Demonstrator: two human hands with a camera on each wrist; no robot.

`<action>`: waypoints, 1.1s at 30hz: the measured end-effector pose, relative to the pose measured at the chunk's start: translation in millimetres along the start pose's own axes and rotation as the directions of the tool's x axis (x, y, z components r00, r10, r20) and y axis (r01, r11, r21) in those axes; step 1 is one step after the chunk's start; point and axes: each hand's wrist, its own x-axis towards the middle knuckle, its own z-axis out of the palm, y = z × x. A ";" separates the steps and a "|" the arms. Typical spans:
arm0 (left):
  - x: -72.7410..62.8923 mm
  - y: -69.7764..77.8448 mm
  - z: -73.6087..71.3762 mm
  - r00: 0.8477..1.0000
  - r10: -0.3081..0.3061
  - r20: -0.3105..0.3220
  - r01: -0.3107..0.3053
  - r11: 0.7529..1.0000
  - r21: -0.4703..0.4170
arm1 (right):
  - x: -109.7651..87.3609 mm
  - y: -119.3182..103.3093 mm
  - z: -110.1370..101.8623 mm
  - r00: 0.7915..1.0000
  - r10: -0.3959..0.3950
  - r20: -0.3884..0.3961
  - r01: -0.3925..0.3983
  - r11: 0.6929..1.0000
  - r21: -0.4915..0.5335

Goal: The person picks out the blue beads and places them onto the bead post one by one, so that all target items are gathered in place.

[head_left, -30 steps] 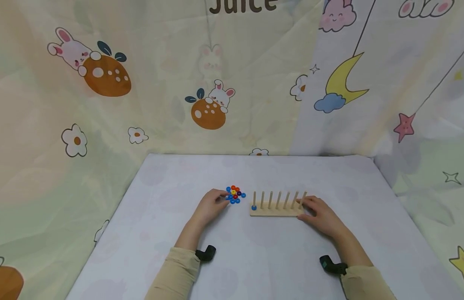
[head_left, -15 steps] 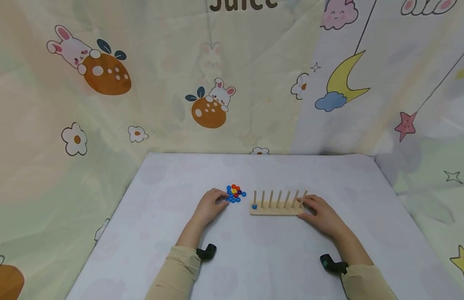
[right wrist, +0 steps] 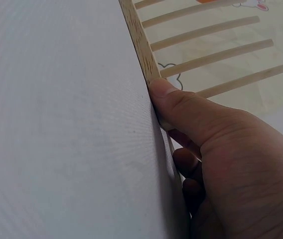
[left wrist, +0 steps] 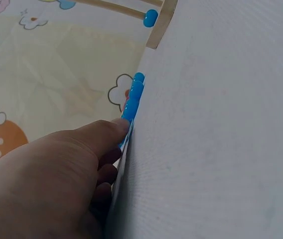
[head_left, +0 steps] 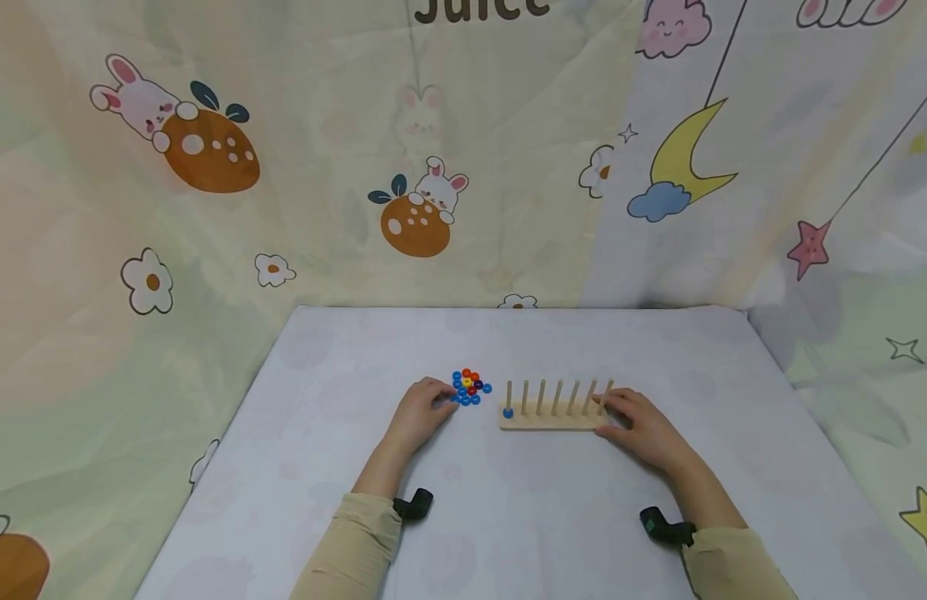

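A small cluster of round beads point(head_left: 472, 390), mostly blue with red, orange, yellow and dark ones, lies left of a wooden peg board point(head_left: 549, 422). Several upright pegs stand in a row on the board, and a blue bead point(head_left: 508, 413) sits low on the leftmost one. My left hand point(head_left: 420, 414) rests at the cluster's left edge, thumb and forefinger apart; in the left wrist view its thumb tip meets the blue beads point(left wrist: 136, 90). My right hand point(head_left: 647, 429) grips the board's right end, thumb on the front edge point(right wrist: 142, 45) and fingers behind, partly hidden.
A white patterned cloth point(head_left: 508, 517) covers the table. Behind it hangs a printed fabric backdrop point(head_left: 321, 167) with bunnies, flowers and a moon. Black wrist cameras point(head_left: 414, 505) sit at both tan sleeves point(head_left: 351, 546).
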 end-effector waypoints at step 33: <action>2.8 62.6 -28.7 0.986 0.168 -0.022 -0.169 0.973 -0.159 | 0.6 -1.6 0.6 1.000 0.016 -0.007 -0.016 1.000 0.000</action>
